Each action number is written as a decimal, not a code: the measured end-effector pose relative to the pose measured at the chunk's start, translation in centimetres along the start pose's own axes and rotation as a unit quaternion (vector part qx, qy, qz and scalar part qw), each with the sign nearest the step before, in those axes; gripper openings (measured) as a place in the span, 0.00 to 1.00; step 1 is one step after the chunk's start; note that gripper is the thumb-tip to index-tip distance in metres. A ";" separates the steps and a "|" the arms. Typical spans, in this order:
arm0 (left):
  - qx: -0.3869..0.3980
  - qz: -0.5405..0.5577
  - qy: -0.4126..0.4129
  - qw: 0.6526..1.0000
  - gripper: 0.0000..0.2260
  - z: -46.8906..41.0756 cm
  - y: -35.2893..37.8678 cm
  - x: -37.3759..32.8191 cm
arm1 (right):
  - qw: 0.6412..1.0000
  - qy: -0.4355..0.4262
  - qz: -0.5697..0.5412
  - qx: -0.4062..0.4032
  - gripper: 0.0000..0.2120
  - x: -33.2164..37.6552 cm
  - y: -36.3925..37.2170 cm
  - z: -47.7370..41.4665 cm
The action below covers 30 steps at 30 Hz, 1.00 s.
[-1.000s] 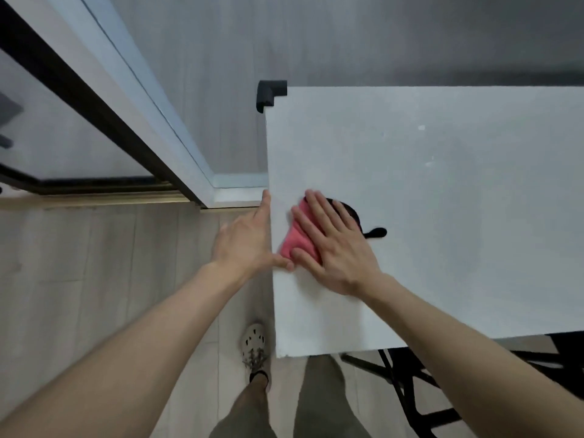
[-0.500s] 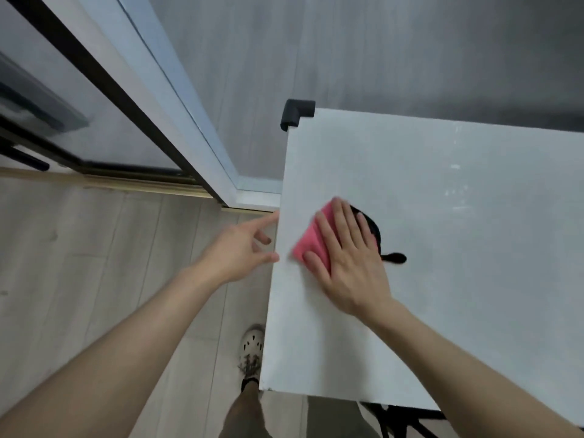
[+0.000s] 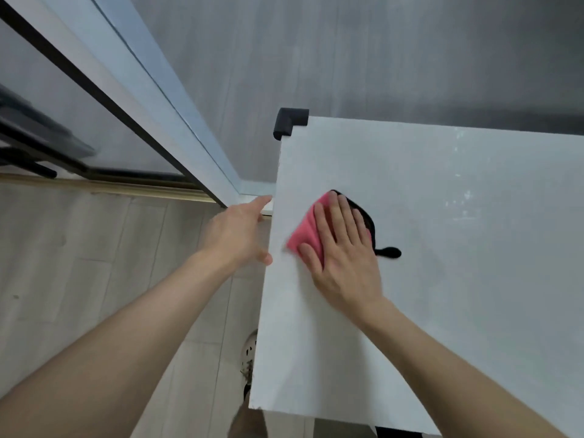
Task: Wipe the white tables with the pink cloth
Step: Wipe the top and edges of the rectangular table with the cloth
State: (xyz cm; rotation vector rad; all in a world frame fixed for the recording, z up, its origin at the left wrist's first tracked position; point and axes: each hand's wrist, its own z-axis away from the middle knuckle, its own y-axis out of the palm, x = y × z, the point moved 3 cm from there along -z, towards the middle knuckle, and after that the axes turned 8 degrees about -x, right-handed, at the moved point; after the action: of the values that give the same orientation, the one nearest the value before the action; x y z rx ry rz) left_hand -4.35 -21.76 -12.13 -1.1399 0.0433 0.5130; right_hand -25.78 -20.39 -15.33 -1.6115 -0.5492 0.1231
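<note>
We judge pink cloth (image 3: 308,235) soft, light, bunch-prone: best driven under flat palm. Right hand (image 3: 343,251) presses it straight-fingered onto white table (image 3: 442,295); left hand (image 3: 235,235) loose, empty.

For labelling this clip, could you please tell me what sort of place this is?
Probably an indoor room, perhaps an office or home: a white table with a black corner guard, pale plank flooring and a black-framed glass panel.

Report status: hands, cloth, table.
Right hand flat on pink cloth, near left edge of table. Left hand open at that edge. Black corner guard ahead, untouched.
</note>
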 end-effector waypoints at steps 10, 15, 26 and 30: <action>0.026 -0.032 0.035 0.999 0.55 -0.8 0.7 0.1 | 1.000 -0.009 -0.005 0.019 0.35 1.0 2.1 -13.4; 0.029 -0.036 0.045 0.998 0.56 -0.3 0.4 0.1 | 0.999 -0.038 -0.001 0.013 0.34 0.3 1.5 -4.6; 0.021 -0.045 0.046 0.998 0.54 -0.2 0.3 -0.1 | 0.999 -0.039 0.009 0.017 0.34 -0.4 1.7 -12.0; 0.016 -0.048 0.056 0.997 0.53 -0.4 0.5 0.1 | 1.000 0.007 0.008 0.023 0.33 0.5 1.7 -15.5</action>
State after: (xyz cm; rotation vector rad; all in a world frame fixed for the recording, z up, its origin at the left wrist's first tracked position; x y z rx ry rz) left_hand -4.41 -21.92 -12.79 -1.1325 0.0928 0.3626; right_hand -18.73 -34.32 -14.81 -1.5709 -0.5191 0.1367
